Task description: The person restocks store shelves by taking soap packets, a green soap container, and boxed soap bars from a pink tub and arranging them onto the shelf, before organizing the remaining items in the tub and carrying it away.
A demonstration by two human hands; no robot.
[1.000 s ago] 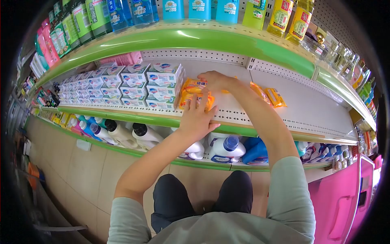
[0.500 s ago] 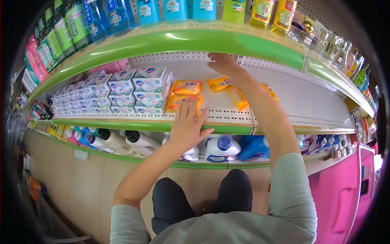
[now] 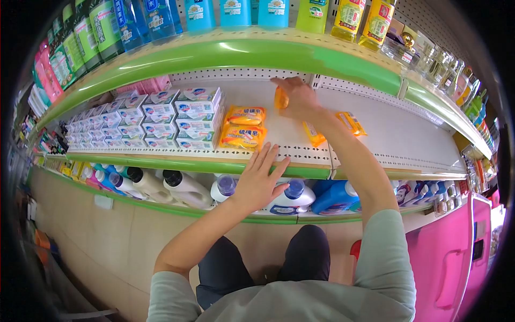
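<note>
My right hand (image 3: 299, 98) is at the back of the middle shelf, its fingers closed around a yellow-orange wrapped soap bar (image 3: 280, 99). Most of that bar is hidden under the hand. Over the shelf's front edge, my left hand (image 3: 259, 176) is spread open and holds nothing. Just beyond its fingertips sit wrapped sulfur soap bars in two groups, one behind (image 3: 245, 115) and one in front (image 3: 242, 137). Another wrapped bar (image 3: 313, 134) lies partly beneath my right forearm, and one more (image 3: 351, 123) is to the right of it.
White soap boxes (image 3: 197, 119) are stacked in rows on the left of the middle shelf (image 3: 397, 126). The green-edged upper shelf (image 3: 241, 53) overhangs it, carrying several bottles. Detergent jugs (image 3: 185, 189) line the lower shelf. A pink cabinet (image 3: 437, 257) stands at the right.
My right hand has come down onto a loose soap bar and taken hold of it, turning it. My left hand has drawn back from the front soap bars to the shelf edge.
</note>
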